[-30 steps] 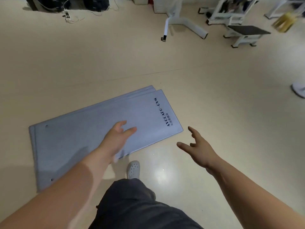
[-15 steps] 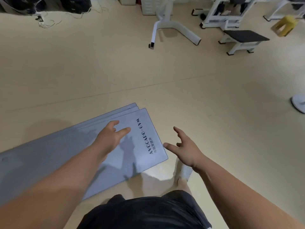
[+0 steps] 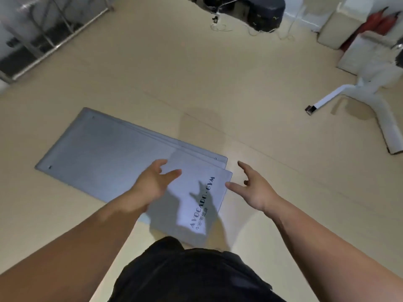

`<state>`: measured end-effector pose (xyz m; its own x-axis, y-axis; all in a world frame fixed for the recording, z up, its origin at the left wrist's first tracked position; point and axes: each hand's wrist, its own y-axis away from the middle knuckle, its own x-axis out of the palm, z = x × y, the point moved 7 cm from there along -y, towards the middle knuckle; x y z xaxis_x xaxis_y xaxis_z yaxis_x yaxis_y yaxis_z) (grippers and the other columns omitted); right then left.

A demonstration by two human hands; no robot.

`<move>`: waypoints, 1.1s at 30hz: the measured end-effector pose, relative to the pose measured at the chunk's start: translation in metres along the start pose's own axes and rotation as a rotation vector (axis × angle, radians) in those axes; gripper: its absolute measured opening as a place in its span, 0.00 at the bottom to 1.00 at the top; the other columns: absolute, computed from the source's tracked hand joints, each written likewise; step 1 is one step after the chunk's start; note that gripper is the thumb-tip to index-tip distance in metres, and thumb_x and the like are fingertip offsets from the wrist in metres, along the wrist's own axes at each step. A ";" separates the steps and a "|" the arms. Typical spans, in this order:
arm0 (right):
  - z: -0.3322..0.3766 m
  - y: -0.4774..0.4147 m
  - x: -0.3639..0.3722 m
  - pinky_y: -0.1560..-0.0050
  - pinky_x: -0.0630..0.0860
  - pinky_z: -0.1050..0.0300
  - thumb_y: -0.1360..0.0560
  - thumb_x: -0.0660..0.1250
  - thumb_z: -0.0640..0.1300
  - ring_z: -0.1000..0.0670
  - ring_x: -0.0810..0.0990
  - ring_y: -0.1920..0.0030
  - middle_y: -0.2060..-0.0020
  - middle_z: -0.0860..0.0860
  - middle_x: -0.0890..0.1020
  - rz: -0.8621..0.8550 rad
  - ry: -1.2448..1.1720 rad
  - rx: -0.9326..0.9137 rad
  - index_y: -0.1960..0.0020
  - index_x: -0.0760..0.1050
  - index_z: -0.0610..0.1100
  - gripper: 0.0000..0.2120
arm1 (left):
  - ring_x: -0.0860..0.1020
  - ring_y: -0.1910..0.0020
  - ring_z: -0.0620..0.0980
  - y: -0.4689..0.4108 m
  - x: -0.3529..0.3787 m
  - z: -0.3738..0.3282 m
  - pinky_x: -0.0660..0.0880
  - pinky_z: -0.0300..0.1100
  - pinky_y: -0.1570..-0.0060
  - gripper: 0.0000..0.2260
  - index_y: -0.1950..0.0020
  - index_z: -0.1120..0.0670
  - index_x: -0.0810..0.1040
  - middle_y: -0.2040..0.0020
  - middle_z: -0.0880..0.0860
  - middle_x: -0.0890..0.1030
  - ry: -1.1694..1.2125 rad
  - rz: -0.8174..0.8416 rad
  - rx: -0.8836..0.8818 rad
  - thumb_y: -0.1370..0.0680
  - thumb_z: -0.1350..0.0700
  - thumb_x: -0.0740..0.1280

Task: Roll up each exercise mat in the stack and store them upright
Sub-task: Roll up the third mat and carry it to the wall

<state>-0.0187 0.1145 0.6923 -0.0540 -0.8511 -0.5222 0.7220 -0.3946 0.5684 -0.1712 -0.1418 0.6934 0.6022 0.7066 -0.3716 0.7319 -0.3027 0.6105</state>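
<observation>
A stack of flat grey exercise mats (image 3: 113, 153) lies on the beige floor, the top one printed "AVOCADO · GYM" along its near short end. My left hand (image 3: 152, 182) hovers over the top mat near that end, fingers spread and holding nothing. My right hand (image 3: 255, 188) is out past the mat's right corner, fingers spread, thumb tip close to the corner edge, also empty. Neither hand plainly touches the mat. My dark shorts fill the bottom of the view.
A white machine base (image 3: 359, 99) stands at the right. Black bags and loose cables (image 3: 250, 12) lie at the far wall, with white blocks (image 3: 340, 22) beside them. A metal rack (image 3: 39, 33) is at the far left.
I have stepped round to the mats' short printed end, so the stack now stretches away to the left. Both hands stayed out in front, open, and came closer to that end.
</observation>
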 end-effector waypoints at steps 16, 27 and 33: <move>-0.008 -0.184 -0.015 0.32 0.69 0.52 0.21 0.72 0.56 0.47 0.68 0.23 0.19 0.52 0.62 0.489 0.279 -0.219 0.17 0.57 0.55 0.39 | 0.74 0.34 0.56 -0.020 0.102 0.067 0.68 0.47 0.39 0.32 0.22 0.46 0.65 0.24 0.55 0.69 0.397 -0.414 -0.456 0.23 0.40 0.71; -0.115 -0.262 0.045 0.32 0.70 0.50 0.23 0.71 0.62 0.43 0.69 0.23 0.19 0.47 0.63 0.726 0.555 -0.257 0.17 0.57 0.55 0.40 | 0.75 0.34 0.56 -0.033 0.279 0.161 0.72 0.47 0.42 0.33 0.21 0.44 0.64 0.26 0.53 0.71 0.474 -0.476 -0.706 0.24 0.39 0.71; -0.217 -0.323 0.146 0.37 0.69 0.54 0.21 0.71 0.59 0.45 0.67 0.22 0.18 0.50 0.61 0.751 0.613 -0.245 0.16 0.56 0.54 0.39 | 0.78 0.39 0.56 -0.108 0.347 0.288 0.75 0.49 0.40 0.33 0.22 0.44 0.63 0.27 0.53 0.72 0.480 -0.417 -0.738 0.23 0.39 0.70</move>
<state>-0.1099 0.1926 0.2949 0.7902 -0.4972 -0.3584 0.5489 0.3138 0.7748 0.0508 -0.0475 0.2973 0.0263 0.9012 -0.4325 0.3746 0.3923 0.8401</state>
